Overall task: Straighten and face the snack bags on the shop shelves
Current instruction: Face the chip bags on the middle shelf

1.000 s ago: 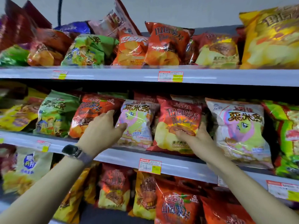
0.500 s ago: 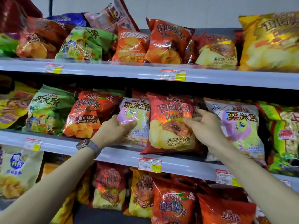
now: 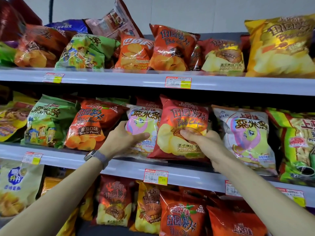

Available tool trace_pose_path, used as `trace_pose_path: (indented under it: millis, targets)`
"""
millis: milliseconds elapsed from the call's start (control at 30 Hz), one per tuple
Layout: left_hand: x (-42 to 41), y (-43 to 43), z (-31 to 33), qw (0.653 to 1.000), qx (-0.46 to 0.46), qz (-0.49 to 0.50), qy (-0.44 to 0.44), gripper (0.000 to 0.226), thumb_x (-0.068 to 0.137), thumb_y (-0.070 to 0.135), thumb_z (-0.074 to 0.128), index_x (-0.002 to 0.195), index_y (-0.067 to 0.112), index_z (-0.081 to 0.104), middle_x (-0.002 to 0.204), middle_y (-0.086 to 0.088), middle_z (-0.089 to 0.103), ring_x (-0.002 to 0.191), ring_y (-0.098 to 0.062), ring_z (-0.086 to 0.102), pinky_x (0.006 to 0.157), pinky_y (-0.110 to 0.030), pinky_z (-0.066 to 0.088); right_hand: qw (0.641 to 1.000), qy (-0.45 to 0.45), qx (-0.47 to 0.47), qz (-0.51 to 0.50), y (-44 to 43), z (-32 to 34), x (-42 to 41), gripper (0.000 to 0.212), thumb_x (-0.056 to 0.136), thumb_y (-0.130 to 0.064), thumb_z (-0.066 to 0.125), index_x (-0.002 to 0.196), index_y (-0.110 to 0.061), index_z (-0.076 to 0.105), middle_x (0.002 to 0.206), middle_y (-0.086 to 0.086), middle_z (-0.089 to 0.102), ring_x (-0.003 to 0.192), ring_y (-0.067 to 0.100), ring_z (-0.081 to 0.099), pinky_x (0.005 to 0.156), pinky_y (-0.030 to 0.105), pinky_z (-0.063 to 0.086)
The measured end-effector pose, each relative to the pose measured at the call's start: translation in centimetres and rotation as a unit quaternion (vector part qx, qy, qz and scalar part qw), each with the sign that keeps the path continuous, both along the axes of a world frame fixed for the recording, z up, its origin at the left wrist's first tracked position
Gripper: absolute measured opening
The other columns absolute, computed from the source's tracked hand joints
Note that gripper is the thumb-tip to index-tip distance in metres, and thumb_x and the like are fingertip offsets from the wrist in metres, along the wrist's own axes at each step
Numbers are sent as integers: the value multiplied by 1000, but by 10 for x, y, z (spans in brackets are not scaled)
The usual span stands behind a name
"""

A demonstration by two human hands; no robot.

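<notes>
Both hands are up at the middle shelf (image 3: 119, 165), each with a bag. The left hand (image 3: 124, 139) has its grip closed round the left side of the small pink-and-white bag (image 3: 144, 116), thumb laid across the front, fingers out of sight behind. The right hand (image 3: 203, 140) has its fingers curled onto the lower front of the red chip bag (image 3: 184, 114), near its right edge; I can't see where the thumb sits.

The red chip bag stands on end, long axis near enough vertical, label facing out, its bottom close to the shelf's front lip. It sits forward of its neighbours and its left edge overlaps the pink-and-white bag's right side — that overlap looks like what the next move hangs on. The right hand is plainly the nearer one to it, so I'd guess it slides the bag rightward or back toward the larger white bag (image 3: 243, 133), while the left keeps the small one steady beside the tomato bag (image 3: 95, 123).
</notes>
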State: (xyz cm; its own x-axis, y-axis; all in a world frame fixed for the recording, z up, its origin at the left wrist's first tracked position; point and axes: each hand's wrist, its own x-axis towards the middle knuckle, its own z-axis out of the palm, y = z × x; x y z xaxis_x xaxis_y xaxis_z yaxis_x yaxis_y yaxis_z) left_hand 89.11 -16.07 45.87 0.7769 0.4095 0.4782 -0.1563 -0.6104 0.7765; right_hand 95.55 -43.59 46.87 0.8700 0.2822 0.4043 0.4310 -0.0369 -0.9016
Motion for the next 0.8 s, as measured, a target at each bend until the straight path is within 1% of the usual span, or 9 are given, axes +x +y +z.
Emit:
trace_pose_path:
  millis: [133, 200, 300, 400, 467, 567, 667, 733, 800]
  targets:
    - [8, -8, 7, 1000, -13, -13, -26, 80, 58, 64, 96, 123, 34, 60, 107, 13, 78, 92, -9, 77, 91, -41, 63, 999, -37, -18, -11, -11, 14, -12, 30, 79, -52, 85, 97, -28, 80, 91, -7, 81, 91, 16, 78, 94, 44, 60]
    - [6, -9, 12, 999, -7, -2, -42, 79, 57, 59, 99, 122, 34, 62, 104, 13, 79, 90, -9, 77, 90, -42, 64, 999, -39, -23, -6, -19, 21, -17, 30, 81, -51, 83, 96, -26, 80, 89, -8, 81, 87, 13, 78, 89, 39, 61]
    - [-9, -11, 22, 999, -2, 5, -46, 75, 55, 57, 101, 117, 31, 67, 97, 13, 81, 84, -11, 79, 84, -43, 65, 999, -29, -26, 4, -33, 29, -20, 32, 82, -50, 82, 97, -22, 80, 88, -7, 81, 82, 8, 77, 72, 25, 58]
    - [-30, -13, 35, 997, 50, 50, -35, 63, 59, 63, 95, 106, 29, 71, 90, 12, 80, 82, -11, 77, 82, -39, 64, 1000, -12, -28, 2, -40, 32, -19, 37, 78, -50, 84, 98, -19, 77, 89, -5, 81, 82, 8, 77, 75, 26, 56]
    - [-48, -12, 43, 994, 62, 78, -43, 59, 60, 65, 93, 102, 28, 72, 88, 12, 80, 80, -11, 76, 76, -36, 63, 999, -10, -31, -8, -39, 31, -15, 35, 79, -49, 84, 95, -19, 75, 87, -6, 81, 79, 7, 76, 74, 24, 55]
    - [-77, 0, 46, 992, 51, 100, -57, 56, 63, 63, 92, 101, 28, 72, 87, 12, 79, 78, -11, 77, 65, -31, 60, 998, -25, -56, -15, -26, 22, -8, 50, 74, -62, 83, 106, -24, 78, 97, -8, 81, 96, 13, 75, 98, 39, 56]
    - [-102, 23, 39, 994, 17, 97, -54, 58, 60, 62, 95, 103, 29, 75, 88, 10, 81, 79, -19, 79, 74, -42, 64, 993, -75, -65, -57, -1, 9, -1, 70, 61, -77, 79, 110, -29, 74, 99, -12, 79, 98, 14, 74, 98, 44, 56]
    - [-116, 35, 32, 993, -14, 105, -54, 61, 57, 60, 98, 105, 29, 75, 88, 4, 81, 75, -27, 80, 67, -50, 66, 987, -112, -68, -93, 22, 3, 3, 82, 58, -84, 72, 118, -27, 69, 105, -12, 78, 102, 15, 72, 98, 45, 56]
    - [-126, 39, 25, 991, -20, 120, -52, 62, 57, 58, 99, 106, 29, 74, 89, 2, 81, 71, -27, 79, 59, -49, 66, 984, -114, -76, -115, 45, 0, 2, 100, 57, -89, 65, 132, -24, 60, 119, -7, 74, 113, 22, 68, 101, 47, 53]
